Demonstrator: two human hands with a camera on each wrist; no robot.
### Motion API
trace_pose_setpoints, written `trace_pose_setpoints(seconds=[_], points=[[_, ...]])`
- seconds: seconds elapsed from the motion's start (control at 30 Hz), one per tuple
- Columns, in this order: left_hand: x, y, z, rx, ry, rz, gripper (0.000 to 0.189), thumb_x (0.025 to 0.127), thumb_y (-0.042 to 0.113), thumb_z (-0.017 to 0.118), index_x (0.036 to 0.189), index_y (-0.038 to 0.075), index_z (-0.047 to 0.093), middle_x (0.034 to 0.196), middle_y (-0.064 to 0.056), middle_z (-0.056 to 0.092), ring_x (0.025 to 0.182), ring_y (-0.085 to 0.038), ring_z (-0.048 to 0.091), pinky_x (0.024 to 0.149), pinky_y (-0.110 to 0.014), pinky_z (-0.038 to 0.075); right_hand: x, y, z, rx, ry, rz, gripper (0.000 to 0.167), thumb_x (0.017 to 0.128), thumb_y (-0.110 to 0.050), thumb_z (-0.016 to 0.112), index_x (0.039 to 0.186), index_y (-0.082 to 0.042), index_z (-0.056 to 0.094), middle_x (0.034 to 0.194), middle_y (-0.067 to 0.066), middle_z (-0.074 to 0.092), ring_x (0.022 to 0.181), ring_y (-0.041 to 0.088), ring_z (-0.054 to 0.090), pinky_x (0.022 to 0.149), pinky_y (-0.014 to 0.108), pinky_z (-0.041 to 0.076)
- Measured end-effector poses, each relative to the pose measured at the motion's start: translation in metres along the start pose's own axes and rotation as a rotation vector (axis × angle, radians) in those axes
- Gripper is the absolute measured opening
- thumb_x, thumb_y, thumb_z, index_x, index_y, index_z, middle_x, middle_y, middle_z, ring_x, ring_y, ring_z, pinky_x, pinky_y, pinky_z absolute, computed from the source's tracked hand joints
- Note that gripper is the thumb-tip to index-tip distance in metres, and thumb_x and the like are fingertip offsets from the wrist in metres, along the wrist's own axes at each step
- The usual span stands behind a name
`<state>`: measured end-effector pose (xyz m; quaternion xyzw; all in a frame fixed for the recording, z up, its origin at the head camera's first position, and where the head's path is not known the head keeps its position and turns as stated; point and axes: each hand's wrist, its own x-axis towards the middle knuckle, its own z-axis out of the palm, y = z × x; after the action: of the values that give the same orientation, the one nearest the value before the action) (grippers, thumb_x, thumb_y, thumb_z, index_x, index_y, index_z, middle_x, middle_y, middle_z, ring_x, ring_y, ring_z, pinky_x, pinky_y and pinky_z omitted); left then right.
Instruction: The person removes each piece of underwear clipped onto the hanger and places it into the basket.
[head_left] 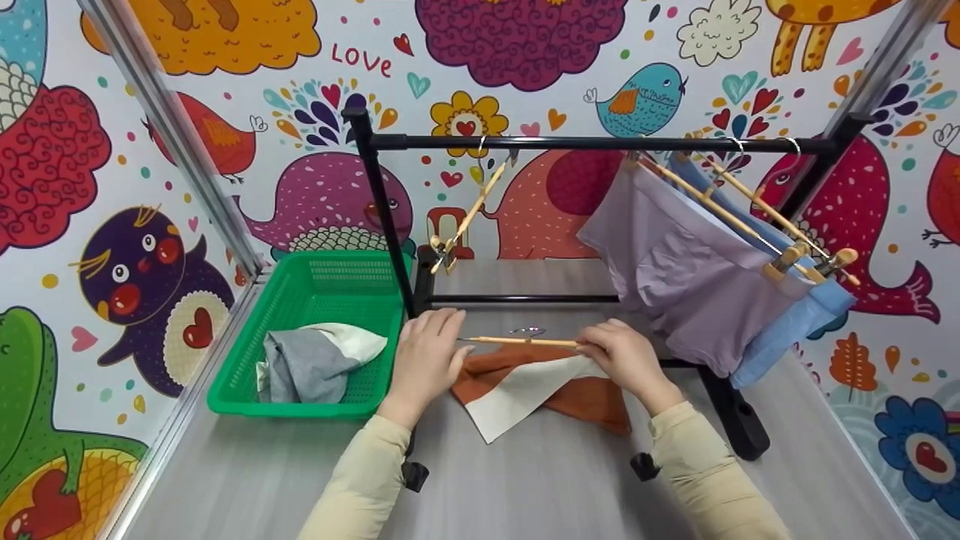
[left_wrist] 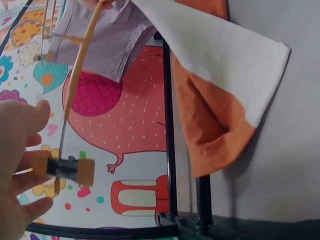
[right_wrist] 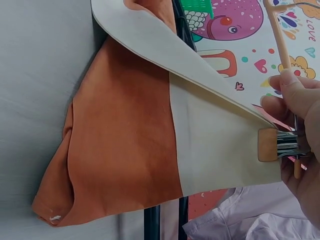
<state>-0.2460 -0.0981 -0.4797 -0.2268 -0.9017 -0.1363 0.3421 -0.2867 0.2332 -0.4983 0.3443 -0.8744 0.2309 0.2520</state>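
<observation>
My right hand (head_left: 626,356) pinches a wooden clip hanger (head_left: 551,342) near its right end. In the right wrist view, the clip (right_wrist: 267,145) at that end grips a corner of the white band of an orange-brown and white garment (right_wrist: 125,130). The garment droops from there, folded, its lower part near the tabletop. At the hanger's other end is my left hand (head_left: 427,356), its fingers loosely spread behind the left clip (left_wrist: 86,171) in the left wrist view. No cloth is in that left clip.
A black rack (head_left: 570,144) stands ahead, with a bare hanger (head_left: 480,202) on the left of its rail. Lilac shorts (head_left: 675,255) and a blue garment (head_left: 795,322) hang on the right. Left of the rack, a green basket (head_left: 300,410) holds grey and white cloth (head_left: 307,367).
</observation>
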Motion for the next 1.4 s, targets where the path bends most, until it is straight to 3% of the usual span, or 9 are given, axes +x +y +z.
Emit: trace_pose_setpoints(seconds=[0.2, 0.4, 0.67, 1.03, 1.4], points=[[0.000, 0.008, 0.006, 0.025, -0.020, 0.015, 0.046, 0.084, 0.028, 0.079, 0.124, 0.008, 0.065, 0.120, -0.008, 0.064, 0.112, -0.028, 0.056, 0.093, -0.049, 0.042, 0.000, -0.001, 0.001, 0.005, 0.023, -0.029, 0.015, 0.077, -0.011, 0.082, 0.086, -0.015, 0.071, 0.081, -0.006, 0.069, 0.072, 0.015, 0.056, 0.062, 0.032, 0.046], [-0.001, 0.013, 0.011, 0.029, 0.004, 0.039, 0.041, 0.083, 0.024, 0.080, 0.120, 0.010, 0.068, 0.115, -0.005, 0.067, 0.108, -0.028, 0.058, 0.092, -0.050, 0.043, -0.001, -0.003, 0.000, -0.001, 0.029, -0.033, 0.015, 0.077, -0.010, 0.082, 0.086, -0.015, 0.071, 0.081, -0.006, 0.069, 0.073, 0.016, 0.057, 0.061, 0.032, 0.046], [-0.004, 0.018, 0.016, 0.051, -0.013, 0.046, 0.035, 0.084, 0.023, 0.079, 0.117, 0.012, 0.070, 0.111, -0.003, 0.069, 0.104, -0.026, 0.060, 0.091, -0.048, 0.045, -0.001, -0.004, 0.001, 0.019, 0.031, -0.032, 0.016, 0.077, -0.010, 0.083, 0.086, -0.015, 0.071, 0.080, -0.006, 0.068, 0.073, 0.015, 0.056, 0.060, 0.032, 0.046], [-0.006, 0.020, 0.020, 0.014, 0.054, 0.047, 0.014, 0.085, 0.012, 0.077, 0.098, 0.016, 0.074, 0.089, -0.001, 0.071, 0.088, -0.025, 0.062, 0.086, -0.051, 0.046, -0.003, -0.004, 0.002, 0.025, 0.020, -0.027, 0.012, 0.080, -0.014, 0.081, 0.086, -0.014, 0.071, 0.080, -0.006, 0.068, 0.075, 0.016, 0.058, 0.064, 0.034, 0.048], [-0.006, 0.021, 0.024, -0.013, 0.111, 0.036, 0.017, 0.079, 0.003, 0.076, 0.089, 0.016, 0.074, 0.081, -0.001, 0.070, 0.080, -0.023, 0.061, 0.079, -0.048, 0.045, -0.003, -0.008, 0.001, 0.037, 0.018, -0.025, 0.014, 0.078, -0.010, 0.081, 0.086, -0.013, 0.071, 0.077, -0.007, 0.067, 0.072, 0.013, 0.056, 0.063, 0.032, 0.047]])
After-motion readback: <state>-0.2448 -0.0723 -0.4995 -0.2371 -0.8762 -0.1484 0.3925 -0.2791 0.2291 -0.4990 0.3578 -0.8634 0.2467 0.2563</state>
